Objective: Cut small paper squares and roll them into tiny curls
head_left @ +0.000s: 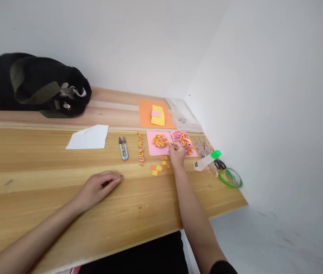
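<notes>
My right hand (178, 153) is over the pink paper (152, 150), between a pile of small orange and yellow curled paper bits (160, 140) and a larger pink and orange pile (182, 139). Its fingertips are pinched together; whatever they hold is too small to make out. My left hand (100, 186) rests on the table with thumb and fingers brought together, nothing visible in them. Beyond it lie blue thread snips (123, 148) and a row of curled paper pieces (141, 148). Small orange and yellow paper squares (158, 168) are scattered just left of my right wrist.
A black bag (35, 83) sits at the back left, with white paper (88, 137) in front of it. Orange paper (144, 114) and a clear sheet (184, 114) lie behind. To the right are thin sticks (203, 146), a green-capped bottle (207, 161), scissors (220, 164) and a green tape roll (230, 179).
</notes>
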Demonstrator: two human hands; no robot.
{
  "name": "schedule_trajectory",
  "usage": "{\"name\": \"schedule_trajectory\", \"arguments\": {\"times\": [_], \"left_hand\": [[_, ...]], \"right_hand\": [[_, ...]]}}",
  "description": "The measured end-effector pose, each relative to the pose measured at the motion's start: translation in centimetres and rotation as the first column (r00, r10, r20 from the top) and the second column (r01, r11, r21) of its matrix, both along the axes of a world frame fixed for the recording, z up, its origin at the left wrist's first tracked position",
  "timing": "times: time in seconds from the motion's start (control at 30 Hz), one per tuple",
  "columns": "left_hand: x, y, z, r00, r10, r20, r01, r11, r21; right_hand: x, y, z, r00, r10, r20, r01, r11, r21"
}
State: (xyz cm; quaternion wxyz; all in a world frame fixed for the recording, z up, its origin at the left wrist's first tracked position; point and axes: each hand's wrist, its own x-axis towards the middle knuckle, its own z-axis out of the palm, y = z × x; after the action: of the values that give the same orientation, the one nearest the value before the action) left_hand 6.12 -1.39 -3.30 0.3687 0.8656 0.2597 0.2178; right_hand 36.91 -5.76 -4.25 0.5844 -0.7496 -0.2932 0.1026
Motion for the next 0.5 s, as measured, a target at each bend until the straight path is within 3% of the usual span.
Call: {"name": "schedule_trajectory", "arguments": {"times": [0.2, 0.33, 0.5], "left_hand": [[-0.4, 0.3, -1.0, 1.000, 0.001, -0.018, -0.001, 1.000, 0.002], [-0.4, 0.3, -0.6, 1.000, 0.009, -0.016, -0.009, 1.000, -0.006], [-0.3, 0.1, -0.1, 1.000, 0.001, -0.005, -0.001, 1.000, -0.012]], "right_hand": [[-0.5, 0.0, 0.5, 1.000, 0.021, 0.004, -0.021, 0.999, -0.032], [-0.5, -0.1, 0.9, 1.000, 0.008, 0.009, -0.008, 0.999, -0.047], [-0.6, -0.3, 1.6, 0.994, -0.038, 0.097, 0.036, 0.999, 0.027]]}}
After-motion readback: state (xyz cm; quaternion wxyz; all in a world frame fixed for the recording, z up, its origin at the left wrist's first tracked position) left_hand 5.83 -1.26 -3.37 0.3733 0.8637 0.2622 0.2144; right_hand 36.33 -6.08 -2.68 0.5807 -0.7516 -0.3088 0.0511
